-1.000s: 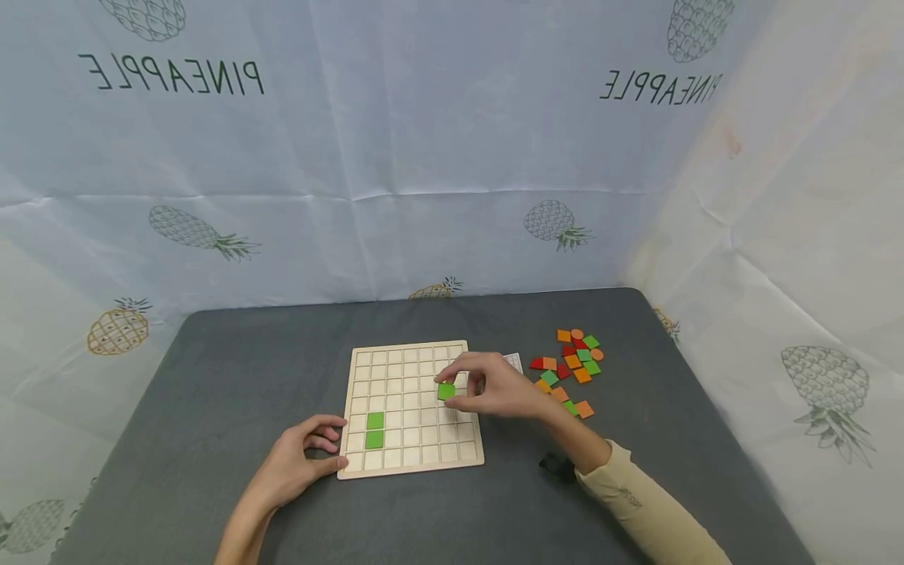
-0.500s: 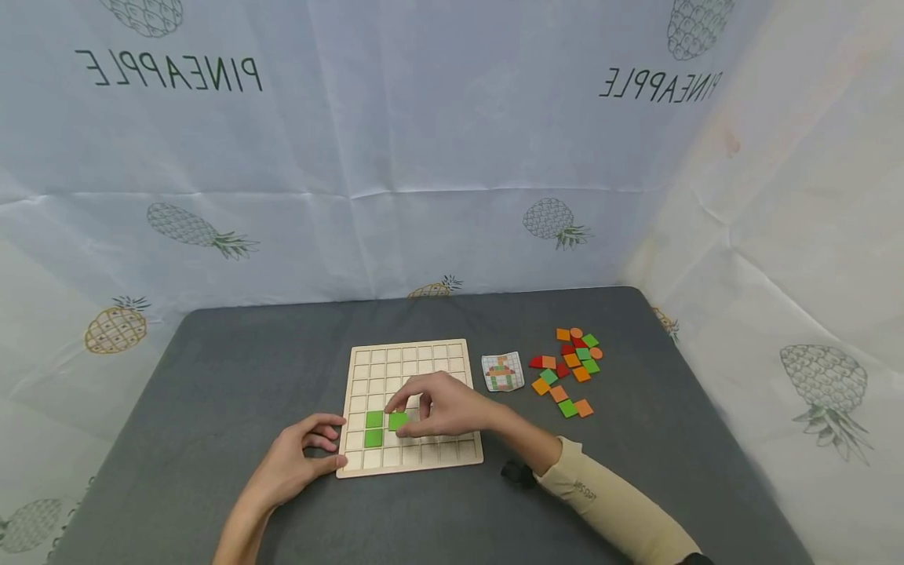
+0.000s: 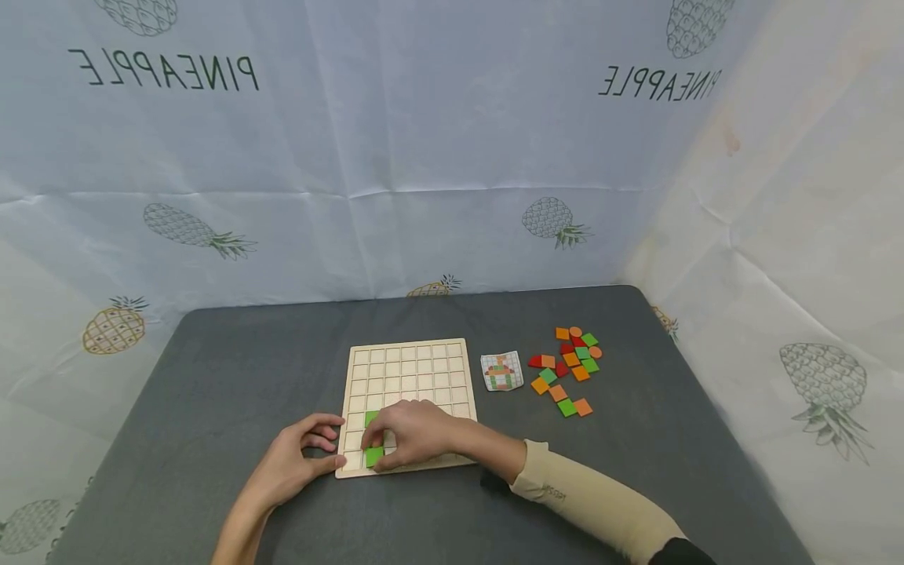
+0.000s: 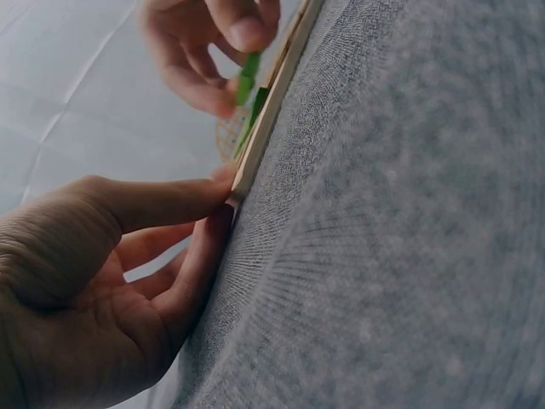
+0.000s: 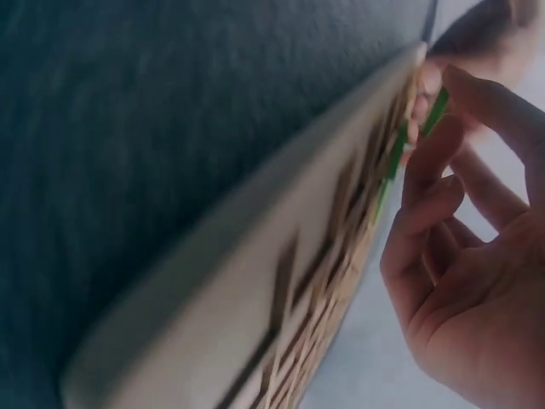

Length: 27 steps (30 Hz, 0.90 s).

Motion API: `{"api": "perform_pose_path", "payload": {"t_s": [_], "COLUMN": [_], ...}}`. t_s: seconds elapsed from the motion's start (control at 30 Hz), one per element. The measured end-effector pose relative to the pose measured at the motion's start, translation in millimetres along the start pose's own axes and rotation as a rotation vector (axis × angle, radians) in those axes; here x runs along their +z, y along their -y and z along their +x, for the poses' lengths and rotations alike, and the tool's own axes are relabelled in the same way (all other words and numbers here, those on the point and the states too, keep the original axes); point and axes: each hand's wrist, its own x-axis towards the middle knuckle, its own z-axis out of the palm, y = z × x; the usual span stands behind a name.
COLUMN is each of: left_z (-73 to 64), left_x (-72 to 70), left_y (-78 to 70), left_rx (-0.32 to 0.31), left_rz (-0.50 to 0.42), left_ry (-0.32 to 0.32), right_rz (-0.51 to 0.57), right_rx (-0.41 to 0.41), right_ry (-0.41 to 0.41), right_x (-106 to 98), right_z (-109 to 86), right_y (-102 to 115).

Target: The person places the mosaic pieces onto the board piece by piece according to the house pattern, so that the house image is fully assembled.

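Observation:
A pale wooden grid board [image 3: 424,369] lies on the table. At its left edge my left hand [image 3: 293,459] holds it between thumb and fingers; the left wrist view shows both touching the board's edge [image 4: 264,128]. My right hand [image 3: 417,431] reaches over the board's lower left and pinches a green square tile [image 3: 374,457] near the bottom row. In the right wrist view this tile [image 5: 437,111] is tilted, above the board. Another green tile [image 3: 371,417] sits in a cell farther up; the one below it is covered by my right fingers in the head view.
Right of the board lies a small printed pattern card [image 3: 502,371]. Farther right are scattered orange, red and green tiles [image 3: 570,359], some round. The grey table [image 3: 268,353] ends at a hanging pineapple-print cloth [image 3: 395,243].
My right hand has carried the green tile leftward and toward me, from the board's right side to its lower left. The card came into full view. My left hand stays put.

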Motion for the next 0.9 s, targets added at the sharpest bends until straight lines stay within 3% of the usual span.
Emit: {"api": "perform_pose_path", "payload": {"t_s": [0.47, 0.9], "left_z": [0.0, -0.3], "left_x": [0.1, 1.9], "left_y": [0.6, 2.9], "left_rx": [0.001, -0.004], "left_rz": [-0.010, -0.006], "left_ry": [0.001, -0.005], "right_rz": [-0.055, -0.013], "right_rx": [0.004, 0.017], "right_ry": [-0.017, 0.020], "right_x": [9.5, 1.7], "right_z": [5.5, -3.6], "right_y": [2.3, 1.4]}}
